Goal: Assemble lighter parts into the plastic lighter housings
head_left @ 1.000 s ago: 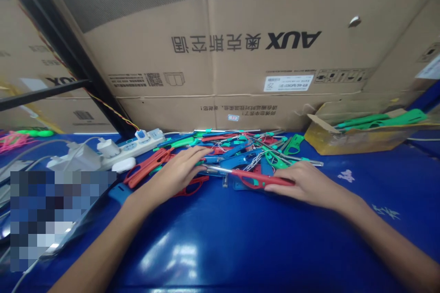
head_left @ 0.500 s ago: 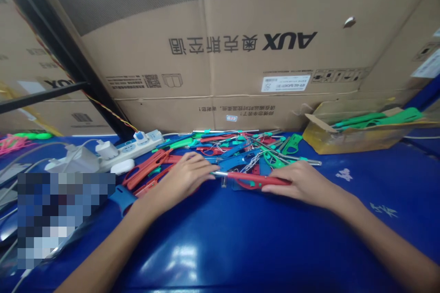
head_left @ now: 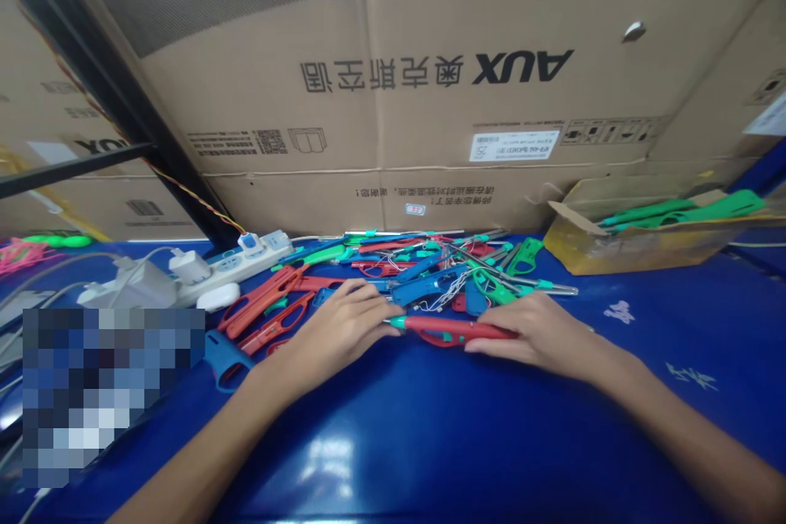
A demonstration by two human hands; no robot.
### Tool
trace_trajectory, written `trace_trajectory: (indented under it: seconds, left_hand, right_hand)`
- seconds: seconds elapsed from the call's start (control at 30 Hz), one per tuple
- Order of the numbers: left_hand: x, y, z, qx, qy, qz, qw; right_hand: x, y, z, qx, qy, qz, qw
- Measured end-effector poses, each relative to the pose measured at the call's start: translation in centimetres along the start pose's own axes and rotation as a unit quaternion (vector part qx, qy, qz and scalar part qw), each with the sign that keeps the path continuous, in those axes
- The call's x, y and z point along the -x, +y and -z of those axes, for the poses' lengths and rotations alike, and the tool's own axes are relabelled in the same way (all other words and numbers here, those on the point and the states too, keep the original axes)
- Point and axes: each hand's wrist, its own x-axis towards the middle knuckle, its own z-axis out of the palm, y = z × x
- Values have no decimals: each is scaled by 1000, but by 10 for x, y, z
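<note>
A red long-reach lighter (head_left: 454, 331) with a green collar (head_left: 398, 322) lies level between my two hands, above the front of the pile. My right hand (head_left: 534, 332) is closed round its handle end. At the collar end, my left hand (head_left: 350, 319) has its fingers closed on the front of the lighter; the metal tube there is mostly hidden by the fingers. Behind both hands is a heap of lighter parts: blue shells (head_left: 423, 286), red shells (head_left: 264, 299), green-collared metal tubes (head_left: 540, 285) and thin white wires (head_left: 451, 288).
An open carton (head_left: 651, 250) holding green shells stands at the right. To the left are a white power strip (head_left: 251, 258) with plugs and cables, and a pixelated patch. A large cardboard sheet (head_left: 430, 106) rises behind the blue tabletop (head_left: 430, 442).
The green collar now shows at the front of the red lighter, where bare metal tube was visible before. A small clear or shiny piece under the tube is no longer seen.
</note>
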Motion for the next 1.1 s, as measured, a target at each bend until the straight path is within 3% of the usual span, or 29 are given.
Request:
trace_trajectory:
  seconds: [0.3, 0.5, 0.8, 0.9, 1.1]
  left_hand:
    - [-2, 10, -7, 35, -32, 0, 999]
    - [-4, 15, -7, 43, -10, -9, 999]
    - [-4, 20, -20, -23, -40, -7, 999]
    - [-3, 22, -21, 16, -32, 8, 999]
    - [-5, 27, -17, 91, -82, 27, 992]
  right_hand:
    - [1, -5, 3, -47, 3, 4, 999]
    - [3, -4, 8, -106, -10, -1, 994]
    - [1, -4, 5, -55, -39, -15, 998]
    - [-3, -11, 4, -48, -27, -10, 998]
    - [-2, -13, 8, -103, -32, -7, 994]
